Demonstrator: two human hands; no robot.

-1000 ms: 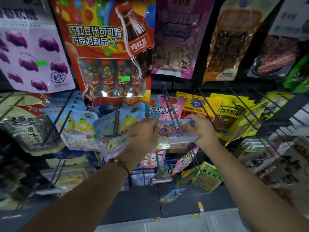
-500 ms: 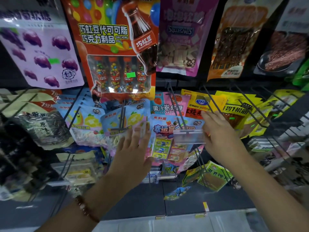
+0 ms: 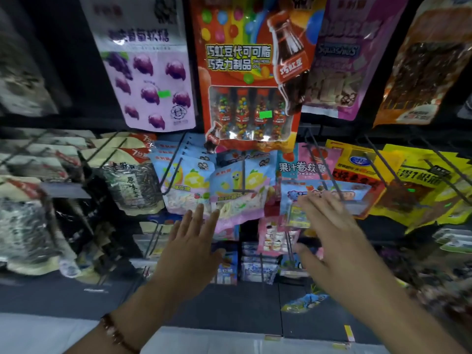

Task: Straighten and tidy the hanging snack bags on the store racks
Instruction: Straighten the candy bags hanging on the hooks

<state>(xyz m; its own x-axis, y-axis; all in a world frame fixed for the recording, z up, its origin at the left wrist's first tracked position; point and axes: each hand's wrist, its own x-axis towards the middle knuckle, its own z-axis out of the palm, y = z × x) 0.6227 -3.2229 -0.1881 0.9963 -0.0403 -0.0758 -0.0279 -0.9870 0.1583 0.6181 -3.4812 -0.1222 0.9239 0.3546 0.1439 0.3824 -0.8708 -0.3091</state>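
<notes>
Both hands have let go — left hand [image 3: 189, 247] and right hand [image 3: 329, 236] spread flat, blurred, near the blue bag [image 3: 329, 194]

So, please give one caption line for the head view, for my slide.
Both open hands, left hand and right hand, reach toward pastel snack bags hanging on store rack hooks.

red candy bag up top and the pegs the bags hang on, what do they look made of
Red candy bag: glossy printed plastic film, likely; it shows glare and a clear window onto small candy bottles. Pegs: thin dark rods, probably coated or painted metal wire, though motion blur leaves the finish uncertain.
</notes>
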